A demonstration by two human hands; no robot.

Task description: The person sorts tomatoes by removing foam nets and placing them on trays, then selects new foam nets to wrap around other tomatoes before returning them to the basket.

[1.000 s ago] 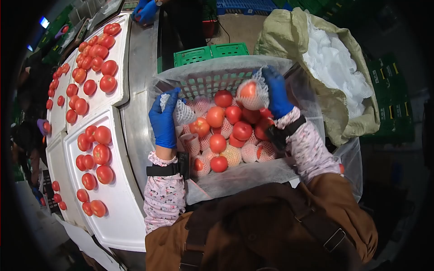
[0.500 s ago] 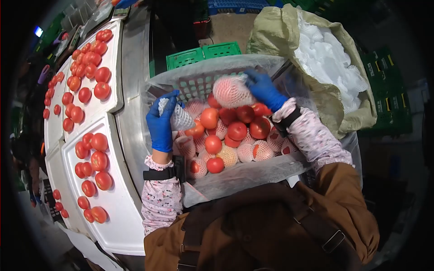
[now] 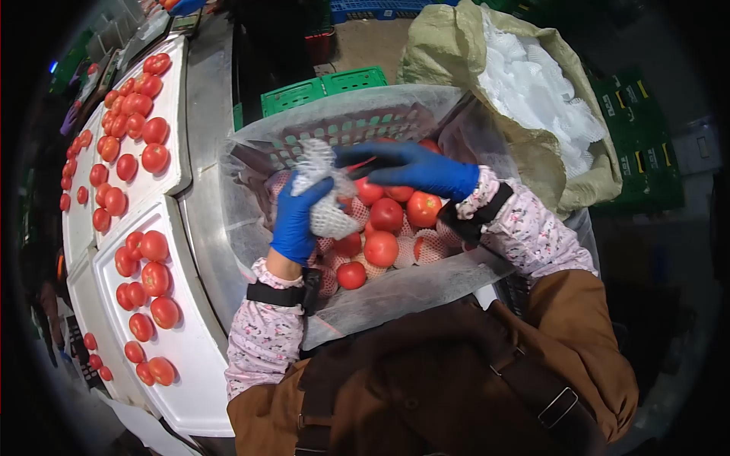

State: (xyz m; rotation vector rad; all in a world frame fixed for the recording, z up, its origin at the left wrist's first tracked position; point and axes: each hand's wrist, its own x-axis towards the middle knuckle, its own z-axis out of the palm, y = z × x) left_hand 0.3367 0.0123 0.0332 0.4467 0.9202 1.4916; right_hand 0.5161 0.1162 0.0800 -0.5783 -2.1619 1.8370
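Note:
My left hand [image 3: 298, 222], in a blue glove, is closed on white foam net sleeves [image 3: 323, 190] held up over the left side of the lined crate [image 3: 350, 110]. My right hand [image 3: 426, 169], also gloved in blue, reaches left across the crate with fingers stretched out and blurred. Its fingertips are close to the sleeves; whether they touch I cannot make out. Below both hands lie bare red tomatoes [image 3: 381, 248] on top of tomatoes in foam nets [image 3: 430, 247]. The hands and sleeves hide part of the pile.
On the left, white trays [image 3: 199, 380] with loose tomatoes [image 3: 156, 279] rest on a metal table [image 3: 209, 99]. A large woven sack [image 3: 437, 49] of white foam nets [image 3: 540, 91] stands at the right. Green crates [image 3: 323, 87] are behind and at far right.
My right hand has let go of a netted tomato and moved left towards the sleeves. My left hand has shifted right and turned the sleeves more upright. The view has shifted slightly.

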